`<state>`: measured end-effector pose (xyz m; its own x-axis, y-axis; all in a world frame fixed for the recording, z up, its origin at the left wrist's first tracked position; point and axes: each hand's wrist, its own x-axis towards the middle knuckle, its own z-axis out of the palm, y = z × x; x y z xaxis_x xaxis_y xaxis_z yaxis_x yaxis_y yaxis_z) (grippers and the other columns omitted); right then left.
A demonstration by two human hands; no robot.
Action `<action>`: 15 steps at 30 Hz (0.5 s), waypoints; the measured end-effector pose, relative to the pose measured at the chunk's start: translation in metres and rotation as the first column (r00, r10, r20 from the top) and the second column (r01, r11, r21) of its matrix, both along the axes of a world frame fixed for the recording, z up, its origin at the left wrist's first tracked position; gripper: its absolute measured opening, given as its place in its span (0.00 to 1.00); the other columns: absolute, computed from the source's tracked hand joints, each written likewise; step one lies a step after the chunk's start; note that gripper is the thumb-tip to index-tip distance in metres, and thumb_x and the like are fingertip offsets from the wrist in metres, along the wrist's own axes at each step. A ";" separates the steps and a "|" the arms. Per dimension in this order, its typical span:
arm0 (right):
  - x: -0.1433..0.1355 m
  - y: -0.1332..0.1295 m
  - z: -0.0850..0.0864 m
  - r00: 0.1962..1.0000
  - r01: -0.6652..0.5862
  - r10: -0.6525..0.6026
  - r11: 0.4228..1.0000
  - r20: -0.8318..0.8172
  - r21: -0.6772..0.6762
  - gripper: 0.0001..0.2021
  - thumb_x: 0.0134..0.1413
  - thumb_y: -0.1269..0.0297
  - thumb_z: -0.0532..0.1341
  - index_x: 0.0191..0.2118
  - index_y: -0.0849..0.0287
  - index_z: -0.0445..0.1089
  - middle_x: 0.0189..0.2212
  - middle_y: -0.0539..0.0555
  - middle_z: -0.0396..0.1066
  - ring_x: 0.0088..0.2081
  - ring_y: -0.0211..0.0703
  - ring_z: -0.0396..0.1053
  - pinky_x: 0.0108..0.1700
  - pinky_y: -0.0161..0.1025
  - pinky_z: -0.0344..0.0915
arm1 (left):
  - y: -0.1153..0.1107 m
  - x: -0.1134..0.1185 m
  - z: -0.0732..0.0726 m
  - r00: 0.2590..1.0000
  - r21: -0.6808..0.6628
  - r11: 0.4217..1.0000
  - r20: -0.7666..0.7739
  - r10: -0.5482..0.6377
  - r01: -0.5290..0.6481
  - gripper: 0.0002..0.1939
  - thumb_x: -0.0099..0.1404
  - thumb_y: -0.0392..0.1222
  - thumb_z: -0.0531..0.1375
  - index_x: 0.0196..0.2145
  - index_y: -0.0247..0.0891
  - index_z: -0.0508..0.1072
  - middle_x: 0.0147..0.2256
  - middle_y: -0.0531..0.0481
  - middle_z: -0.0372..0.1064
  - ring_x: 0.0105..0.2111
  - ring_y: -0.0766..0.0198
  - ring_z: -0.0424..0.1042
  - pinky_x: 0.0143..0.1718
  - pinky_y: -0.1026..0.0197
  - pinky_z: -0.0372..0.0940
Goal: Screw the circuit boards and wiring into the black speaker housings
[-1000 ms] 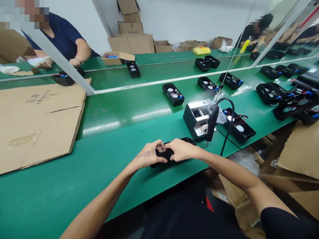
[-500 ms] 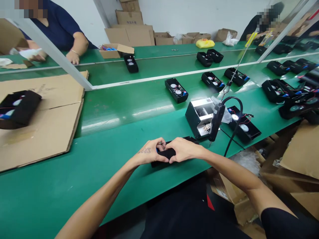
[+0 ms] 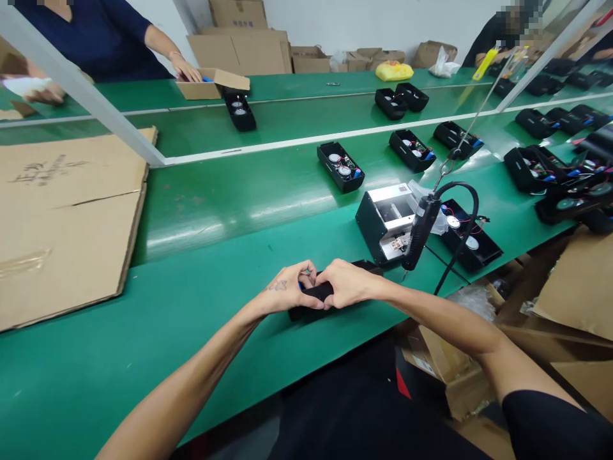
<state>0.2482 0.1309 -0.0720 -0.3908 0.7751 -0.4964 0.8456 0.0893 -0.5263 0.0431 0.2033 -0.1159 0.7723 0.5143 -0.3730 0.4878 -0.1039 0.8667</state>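
In front of me on the green bench lies a black speaker housing (image 3: 320, 292), largely covered by my hands. My left hand (image 3: 283, 289) grips its left part, with the thumb on the near wall and the fingers curled over inside. My right hand (image 3: 348, 283) pinches the same near wall close beside it, fingertips reaching into the housing. What the fingertips touch inside is hidden. Just beyond the right hand, an electric screwdriver (image 3: 421, 231) hangs tip down from a cable, beside a screw feeder (image 3: 378, 220).
An open speaker housing (image 3: 472, 243) with wires lies right of the screwdriver. More housings, one of them a nearby housing (image 3: 340, 167), sit on the green belt. Flat cardboard (image 3: 86, 236) covers the left side. A co-worker's hand (image 3: 186, 69) is at a small carton (image 3: 205, 89).
My hands keep their grip with only slight shifts. The housing above the cardboard at left has gone from view. The co-worker's hand has moved from the bench to the small carton.
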 end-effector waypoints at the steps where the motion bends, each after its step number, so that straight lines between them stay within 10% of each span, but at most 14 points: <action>1: -0.002 -0.004 0.000 1.000 0.004 -0.004 1.000 0.019 0.020 0.17 0.56 0.57 0.67 0.48 0.61 0.79 0.31 0.50 0.68 0.26 0.21 0.47 0.32 0.28 0.37 | -0.001 0.000 -0.001 1.000 0.004 1.000 0.006 0.006 -0.006 0.31 0.44 0.52 0.77 0.39 0.38 0.67 0.30 0.56 0.71 0.30 0.65 0.67 0.31 0.63 0.59; 9: -0.001 -0.014 0.001 0.999 -0.034 0.036 0.998 -0.031 0.052 0.25 0.56 0.57 0.68 0.59 0.58 0.78 0.33 0.50 0.69 0.28 0.19 0.48 0.34 0.24 0.39 | -0.014 -0.002 0.005 1.000 0.111 0.994 0.013 -0.005 0.004 0.27 0.46 0.53 0.77 0.33 0.37 0.69 0.30 0.55 0.70 0.30 0.66 0.64 0.32 0.63 0.56; 15: 0.002 0.005 -0.001 0.999 -0.037 0.036 0.997 -0.011 -0.065 0.25 0.52 0.49 0.72 0.45 0.69 0.77 0.29 0.49 0.65 0.29 0.18 0.51 0.33 0.23 0.40 | -0.010 -0.001 0.007 1.000 0.113 0.993 -0.008 -0.023 0.024 0.26 0.46 0.52 0.76 0.34 0.37 0.71 0.31 0.55 0.72 0.32 0.64 0.69 0.33 0.63 0.59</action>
